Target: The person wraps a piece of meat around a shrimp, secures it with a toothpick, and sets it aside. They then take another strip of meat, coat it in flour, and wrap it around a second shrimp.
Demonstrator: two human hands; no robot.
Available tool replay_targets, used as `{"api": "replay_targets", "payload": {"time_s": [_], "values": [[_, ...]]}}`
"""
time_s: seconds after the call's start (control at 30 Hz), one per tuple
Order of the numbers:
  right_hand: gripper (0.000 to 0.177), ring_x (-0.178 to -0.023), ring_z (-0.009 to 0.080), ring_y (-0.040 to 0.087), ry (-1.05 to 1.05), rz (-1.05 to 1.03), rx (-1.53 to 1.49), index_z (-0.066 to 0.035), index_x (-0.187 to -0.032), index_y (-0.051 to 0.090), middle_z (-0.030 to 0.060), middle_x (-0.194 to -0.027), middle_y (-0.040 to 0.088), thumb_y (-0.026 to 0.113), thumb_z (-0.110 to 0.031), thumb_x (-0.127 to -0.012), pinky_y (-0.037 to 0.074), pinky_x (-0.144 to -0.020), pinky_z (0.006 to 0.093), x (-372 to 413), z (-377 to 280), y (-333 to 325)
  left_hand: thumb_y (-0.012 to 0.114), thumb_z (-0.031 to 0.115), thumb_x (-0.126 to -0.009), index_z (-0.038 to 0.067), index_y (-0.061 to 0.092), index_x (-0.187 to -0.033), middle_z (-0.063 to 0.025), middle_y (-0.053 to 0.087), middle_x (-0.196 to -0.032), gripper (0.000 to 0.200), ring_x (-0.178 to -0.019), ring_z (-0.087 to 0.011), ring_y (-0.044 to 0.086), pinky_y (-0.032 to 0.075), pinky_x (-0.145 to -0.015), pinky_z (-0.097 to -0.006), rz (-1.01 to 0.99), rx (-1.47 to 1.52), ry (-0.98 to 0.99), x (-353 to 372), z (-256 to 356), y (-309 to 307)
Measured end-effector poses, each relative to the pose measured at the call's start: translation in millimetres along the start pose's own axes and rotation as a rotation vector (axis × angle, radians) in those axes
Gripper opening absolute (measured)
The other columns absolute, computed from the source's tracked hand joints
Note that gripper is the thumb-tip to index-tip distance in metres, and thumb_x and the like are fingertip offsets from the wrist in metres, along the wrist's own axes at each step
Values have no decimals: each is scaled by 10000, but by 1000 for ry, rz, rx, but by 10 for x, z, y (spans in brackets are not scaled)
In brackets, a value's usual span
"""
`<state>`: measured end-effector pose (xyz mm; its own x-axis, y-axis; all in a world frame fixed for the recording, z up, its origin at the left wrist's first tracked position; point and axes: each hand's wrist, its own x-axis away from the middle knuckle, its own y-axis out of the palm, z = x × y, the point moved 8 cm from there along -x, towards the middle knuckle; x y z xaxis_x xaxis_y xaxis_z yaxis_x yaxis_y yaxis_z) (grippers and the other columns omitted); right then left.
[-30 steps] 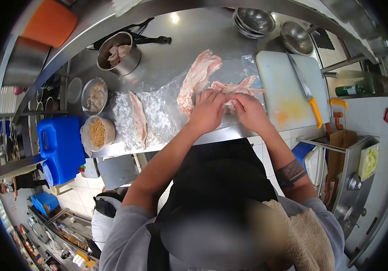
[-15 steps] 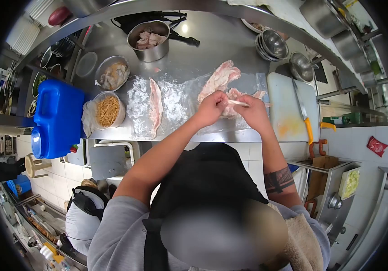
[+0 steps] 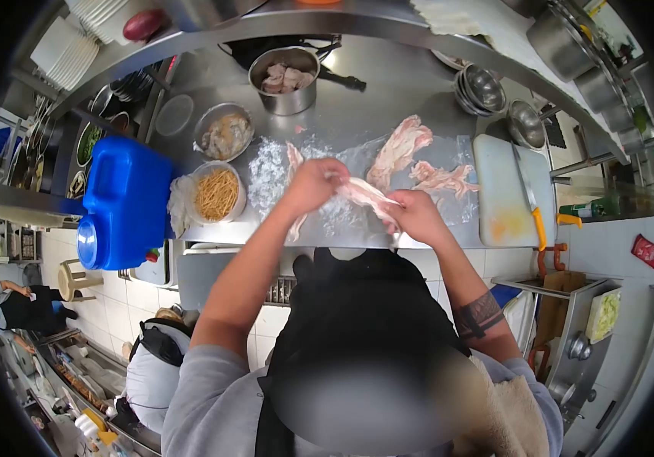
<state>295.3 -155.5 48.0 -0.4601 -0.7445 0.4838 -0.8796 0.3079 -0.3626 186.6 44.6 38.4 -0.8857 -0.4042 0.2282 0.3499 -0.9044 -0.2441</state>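
Note:
Stretched between my two hands is a thin strip of raw meat (image 3: pixel 365 194), held above the steel counter. My left hand (image 3: pixel 318 186) pinches its left end, and my right hand (image 3: pixel 417 218) grips the right end. Beneath my left hand, another pale meat strip (image 3: pixel 294 158) lies on white powder (image 3: pixel 267 171), partly covered by the hand and forearm. To the right, a larger piece of raw meat (image 3: pixel 399 151) and a ragged smaller piece (image 3: pixel 445 178) rest on a clear plastic sheet (image 3: pixel 460 151).
Left on the counter stand a tub of thin tan sticks (image 3: pixel 218 194), a bowl of wet mixture (image 3: pixel 224 137) and a blue jug (image 3: pixel 125 202). A pot of meat (image 3: pixel 284 87) is behind. A knife (image 3: pixel 529 194) lies on the cutting board (image 3: pixel 498 183) at right.
Both hands have lifted a meat strip from the pieces at right. My left hand moved left towards the powder, drawing the strip out. The camera view has shifted slightly.

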Motion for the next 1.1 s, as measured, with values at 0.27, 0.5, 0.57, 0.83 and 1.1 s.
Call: {"api": "replay_targets", "payload": {"time_s": [0.27,0.5,0.57,0.83,1.1], "values": [[157,-701,144,691,9,-156,-369,37,-1104,666,55,-855,694,600,-103,-1077,584,-673,312,-142,-239,1099,757,98,-904,34,769,-998,-218,758,-934,114,-900,-373,743,561,-854,-410,250,-357,181,280,94,-1088],[147,-705,144,670,34,-160,-676,47,-1015,684,68,-838,673,667,-98,-1036,610,-609,353,-350,-37,1835,734,57,-879,12,736,-996,-225,730,-993,125,-954,-419,704,548,-873,-459,199,-550,406,58,-15,-1237],[175,-644,160,673,130,-157,-648,49,-959,678,86,-803,681,678,-111,-1029,615,-581,359,-383,-20,1931,724,50,-883,11,736,-1000,-226,729,-1000,124,-958,-426,701,547,-876,-465,173,-554,408,-98,-103,-1194],[211,-551,165,655,197,-153,-463,41,-920,666,101,-753,694,682,-142,-1025,576,-518,322,-715,84,2039,701,62,-905,13,734,-994,-196,731,-1052,107,-976,-429,698,544,-880,-482,87,-624,306,-639,-619,-1023],[400,-615,352,716,24,-269,241,61,-769,703,241,-803,721,604,-238,-1017,599,-631,481,-887,-145,1847,715,127,-903,62,723,-995,-152,696,-1045,113,-1005,-380,693,562,-878,-482,170,-666,353,-811,-734,-1021]]}}
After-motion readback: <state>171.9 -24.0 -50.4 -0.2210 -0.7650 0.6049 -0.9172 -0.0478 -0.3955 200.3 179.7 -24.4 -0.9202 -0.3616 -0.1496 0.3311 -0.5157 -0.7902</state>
